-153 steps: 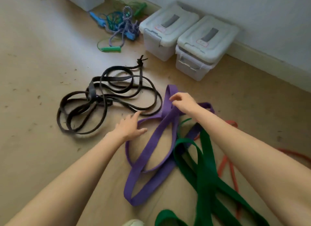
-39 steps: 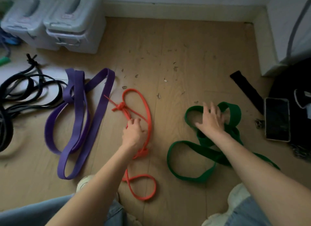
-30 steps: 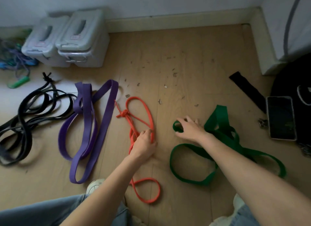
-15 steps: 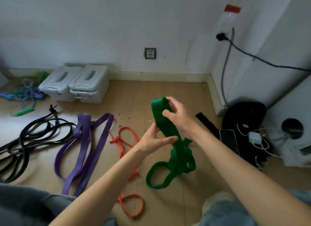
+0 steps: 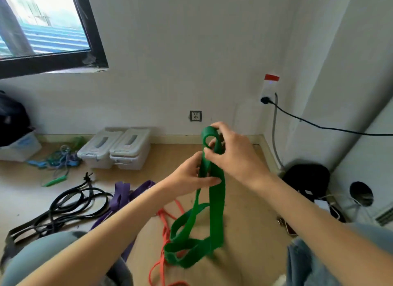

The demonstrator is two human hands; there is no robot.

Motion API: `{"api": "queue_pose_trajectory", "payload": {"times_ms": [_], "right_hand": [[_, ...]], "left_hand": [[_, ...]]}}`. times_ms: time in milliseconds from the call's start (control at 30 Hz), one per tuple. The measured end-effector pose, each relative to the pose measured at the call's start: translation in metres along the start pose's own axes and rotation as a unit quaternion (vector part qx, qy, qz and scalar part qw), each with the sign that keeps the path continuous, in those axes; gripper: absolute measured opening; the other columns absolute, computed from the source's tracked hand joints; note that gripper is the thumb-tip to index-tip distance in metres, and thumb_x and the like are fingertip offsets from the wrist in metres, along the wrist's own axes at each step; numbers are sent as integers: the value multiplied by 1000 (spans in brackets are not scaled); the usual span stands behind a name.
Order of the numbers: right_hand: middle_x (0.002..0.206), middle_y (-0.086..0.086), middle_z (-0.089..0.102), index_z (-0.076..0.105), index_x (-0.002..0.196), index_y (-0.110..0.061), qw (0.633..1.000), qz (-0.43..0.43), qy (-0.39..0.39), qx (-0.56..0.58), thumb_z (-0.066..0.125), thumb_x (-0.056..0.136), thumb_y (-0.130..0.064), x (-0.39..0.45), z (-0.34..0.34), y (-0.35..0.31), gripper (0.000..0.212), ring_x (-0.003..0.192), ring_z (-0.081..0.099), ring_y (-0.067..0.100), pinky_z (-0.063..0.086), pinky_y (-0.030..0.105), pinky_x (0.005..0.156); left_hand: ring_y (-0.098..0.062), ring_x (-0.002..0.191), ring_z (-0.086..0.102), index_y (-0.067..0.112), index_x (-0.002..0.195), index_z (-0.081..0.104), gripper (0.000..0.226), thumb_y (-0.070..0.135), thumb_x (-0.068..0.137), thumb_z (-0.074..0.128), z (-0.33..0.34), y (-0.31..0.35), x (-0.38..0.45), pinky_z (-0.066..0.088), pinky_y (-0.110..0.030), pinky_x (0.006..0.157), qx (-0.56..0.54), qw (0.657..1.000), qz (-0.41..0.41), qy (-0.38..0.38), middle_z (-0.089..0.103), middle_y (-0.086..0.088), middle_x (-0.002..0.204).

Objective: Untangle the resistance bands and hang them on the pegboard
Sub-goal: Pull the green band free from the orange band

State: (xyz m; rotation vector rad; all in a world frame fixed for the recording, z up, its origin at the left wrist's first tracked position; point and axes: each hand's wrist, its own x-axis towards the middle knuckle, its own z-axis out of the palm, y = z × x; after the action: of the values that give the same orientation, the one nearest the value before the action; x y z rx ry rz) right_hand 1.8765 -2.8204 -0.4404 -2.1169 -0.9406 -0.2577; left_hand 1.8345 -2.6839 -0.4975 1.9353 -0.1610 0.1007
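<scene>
Right hand (image 5: 234, 153) pinches top loop of green band (image 5: 214, 200), fingers curled round it. Left hand (image 5: 189, 176) grips the strands just below, thumb across. Band hangs raised above floor (image 5: 244, 200). No readable writing.

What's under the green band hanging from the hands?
The green band hangs over an orange band on the floor. Where they cross, the orange one is hidden.

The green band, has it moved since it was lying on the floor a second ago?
Yes. The green band has been lifted off the floor; both hands hold its top loop up against the wall, its lower loops dangling.
</scene>
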Motion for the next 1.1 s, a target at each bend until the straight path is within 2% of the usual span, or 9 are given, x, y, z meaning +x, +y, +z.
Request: {"api": "queue_pose_trajectory", "payload": {"times_ms": [133,300,400,567,800,867,933,1000,1100], "right_hand": [[72,-8,56,44,116,-31,994,18,-10,110,65,86,-18,-8,11,13,39,49,59,5,48,18,42],[88,-6,60,48,115,-36,991,26,-116,56,67,80,-27,0,20,35,40,64,54,3,52,24,63],[85,-11,56,52,114,-31,991,25,-97,89,69,77,-20,-1,31,37,42,70,54,3,46,14,64],[92,-6,60,58,103,-25,974,91,8,207,67,77,-6,7,28,40,34,81,59,9,54,25,73],[88,-2,58,55,98,-20,975,117,8,190,66,80,-11,1,18,54,23,57,63,12,49,19,45],[100,-2,57,53,105,-21,981,166,-64,79,65,82,-19,0,13,63,26,68,62,10,50,23,53],[125,-6,43,44,127,-27,961,187,-188,-81,66,82,-29,-4,8,74,50,105,53,13,48,28,81],[145,-8,28,30,141,-32,955,153,-251,-47,72,77,-35,-5,6,70,77,128,33,11,34,30,100],[139,-22,28,28,142,-34,942,84,-322,34,77,66,-47,-5,19,54,91,124,26,-1,25,23,103]], "left_hand": [[-19,82,66,19,107,52,44,6,73,76,-1,-26,-8,55,-32,81,-74,997,-29,22,64,-7,96],[-15,86,66,30,103,57,47,39,61,77,6,-45,-1,56,-30,75,-43,998,-49,-13,68,8,90],[-7,75,64,33,92,58,31,19,68,73,18,-51,9,51,-20,65,-21,997,-1,81,67,14,81],[-3,60,53,14,88,55,12,10,81,63,18,-66,11,43,-13,54,56,981,-4,185,57,1,72],[-17,73,61,18,90,48,9,12,89,55,9,-75,-9,50,-26,63,131,984,-119,-30,60,-6,85],[-4,61,60,23,85,48,14,11,91,52,-3,-64,-10,50,-19,53,148,985,-79,30,62,1,77],[-1,54,58,22,87,52,12,11,91,52,-19,-45,-7,48,-17,48,141,980,-27,140,62,2,72],[-4,59,59,16,94,54,6,13,89,53,-27,-29,-2,48,-17,53,182,970,17,164,61,8,74],[1,57,50,16,92,53,8,14,86,58,-10,-20,0,37,-17,53,275,954,59,100,52,15,67]]}}
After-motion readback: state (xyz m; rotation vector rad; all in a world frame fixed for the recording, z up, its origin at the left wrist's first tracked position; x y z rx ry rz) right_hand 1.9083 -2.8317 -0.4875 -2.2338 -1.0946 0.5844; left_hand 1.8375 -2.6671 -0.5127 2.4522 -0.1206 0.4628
